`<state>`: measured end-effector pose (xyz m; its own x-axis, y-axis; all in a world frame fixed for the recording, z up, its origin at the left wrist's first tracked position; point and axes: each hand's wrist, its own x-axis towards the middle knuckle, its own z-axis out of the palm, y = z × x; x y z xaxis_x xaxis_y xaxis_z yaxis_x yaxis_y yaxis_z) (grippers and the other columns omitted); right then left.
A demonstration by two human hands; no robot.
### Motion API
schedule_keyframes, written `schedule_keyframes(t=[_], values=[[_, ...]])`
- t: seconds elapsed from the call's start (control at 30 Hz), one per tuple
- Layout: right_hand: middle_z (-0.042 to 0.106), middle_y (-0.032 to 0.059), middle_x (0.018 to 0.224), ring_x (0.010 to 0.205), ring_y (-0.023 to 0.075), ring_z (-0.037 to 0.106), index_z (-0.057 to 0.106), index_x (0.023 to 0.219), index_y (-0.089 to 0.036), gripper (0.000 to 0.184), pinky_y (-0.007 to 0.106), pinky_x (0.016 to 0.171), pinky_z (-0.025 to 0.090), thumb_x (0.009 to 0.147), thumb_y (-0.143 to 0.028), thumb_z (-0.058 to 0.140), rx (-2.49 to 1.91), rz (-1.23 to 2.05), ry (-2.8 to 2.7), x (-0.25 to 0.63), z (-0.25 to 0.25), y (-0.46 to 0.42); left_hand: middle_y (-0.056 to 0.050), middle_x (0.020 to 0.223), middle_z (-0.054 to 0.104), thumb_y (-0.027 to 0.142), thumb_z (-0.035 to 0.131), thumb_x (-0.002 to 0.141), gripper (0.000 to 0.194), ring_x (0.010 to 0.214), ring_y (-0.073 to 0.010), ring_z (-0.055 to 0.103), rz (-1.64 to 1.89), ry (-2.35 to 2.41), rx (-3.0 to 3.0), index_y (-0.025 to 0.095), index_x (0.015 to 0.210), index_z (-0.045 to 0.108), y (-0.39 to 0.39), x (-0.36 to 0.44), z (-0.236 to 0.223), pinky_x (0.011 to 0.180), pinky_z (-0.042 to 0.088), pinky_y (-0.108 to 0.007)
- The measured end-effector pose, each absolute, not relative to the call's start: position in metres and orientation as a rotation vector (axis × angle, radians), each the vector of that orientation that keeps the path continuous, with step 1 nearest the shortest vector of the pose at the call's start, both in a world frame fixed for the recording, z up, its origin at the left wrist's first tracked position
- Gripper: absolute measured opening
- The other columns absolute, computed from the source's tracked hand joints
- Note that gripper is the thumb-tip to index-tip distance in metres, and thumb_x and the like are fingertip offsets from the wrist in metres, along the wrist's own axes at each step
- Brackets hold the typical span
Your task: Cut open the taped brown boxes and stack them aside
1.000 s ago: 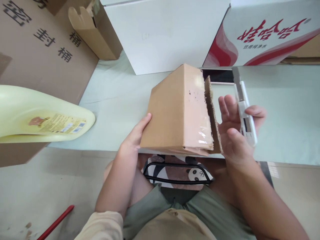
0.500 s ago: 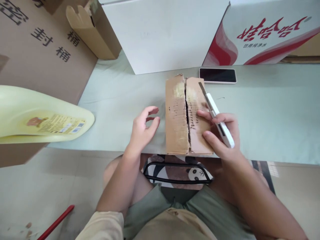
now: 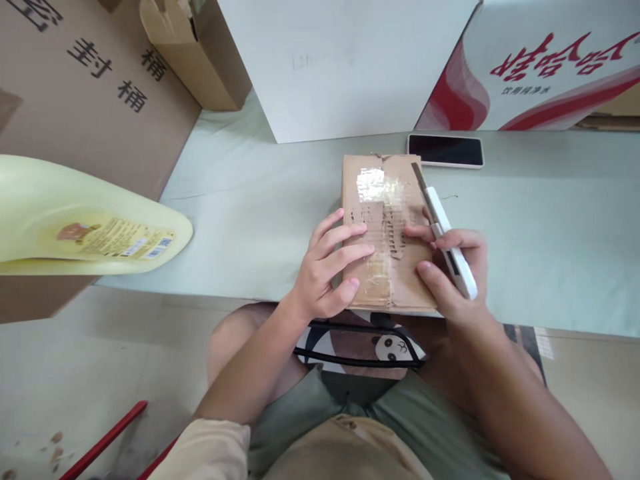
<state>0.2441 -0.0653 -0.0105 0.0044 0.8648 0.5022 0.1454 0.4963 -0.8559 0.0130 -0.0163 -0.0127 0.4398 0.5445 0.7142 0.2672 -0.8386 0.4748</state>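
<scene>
A small brown cardboard box [image 3: 383,267] lies near the table's front edge, its two top flaps meeting along a taped seam. My left hand [image 3: 330,267] rests on the left flap with its fingers spread. In my right hand [image 3: 450,260] is a white utility knife [image 3: 451,243], its blade out and pointing away from me above the box's right side. My right index fingertip and thumb touch the right flap while the hand keeps its grip on the knife.
Behind the box lies a phone [image 3: 445,151]. A white carton [image 3: 350,73] and a red-and-white carton [image 3: 540,87] stand at the back. To the left are a pale yellow bottle [image 3: 95,217], a large brown carton [image 3: 110,127] and an open cardboard box [image 3: 205,57].
My left hand has moved right, from beside the box onto its left flap. The dark gap between the flaps has closed. My right hand still holds the knife.
</scene>
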Motion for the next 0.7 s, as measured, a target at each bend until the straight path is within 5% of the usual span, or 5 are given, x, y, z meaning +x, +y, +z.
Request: schedule_keyframes(t=[0.2,0.43,0.7], values=[[0.074,0.0025,0.132,0.131,0.0265,0.068,0.053,0.115,-0.034,0.024,0.058,0.122,0.046,0.097,-0.024,0.065,-0.933,0.7,-1.437,0.241,-0.014,-0.067,-0.012,0.134,0.069,0.044,0.039,0.106,0.038,0.135,-0.0285,0.063,1.375,0.705,2.39,0.023,0.125,0.064,-0.018,0.012,-0.013,0.123,0.046,-0.058],[0.075,0.0014,0.132,0.155,0.0249,0.045,0.053,0.116,-0.033,0.027,0.062,0.133,0.028,0.095,-0.022,0.065,-0.859,0.643,-1.362,0.239,-0.025,-0.064,-0.012,0.135,0.069,0.044,0.037,0.106,0.04,0.134,-0.03,0.064,1.428,0.718,2.364,0.022,0.126,0.063,-0.019,0.013,-0.015,0.119,0.05,-0.06],[0.075,-0.0007,0.133,0.154,0.0241,0.047,0.055,0.117,-0.034,0.026,0.06,0.131,0.035,0.096,-0.022,0.066,-0.852,0.685,-1.37,0.24,-0.023,-0.063,-0.012,0.132,0.07,0.041,0.037,0.106,0.038,0.127,-0.0272,0.066,1.472,0.726,2.347,0.021,0.121,0.065,-0.02,0.015,-0.015,0.12,0.05,-0.055]])
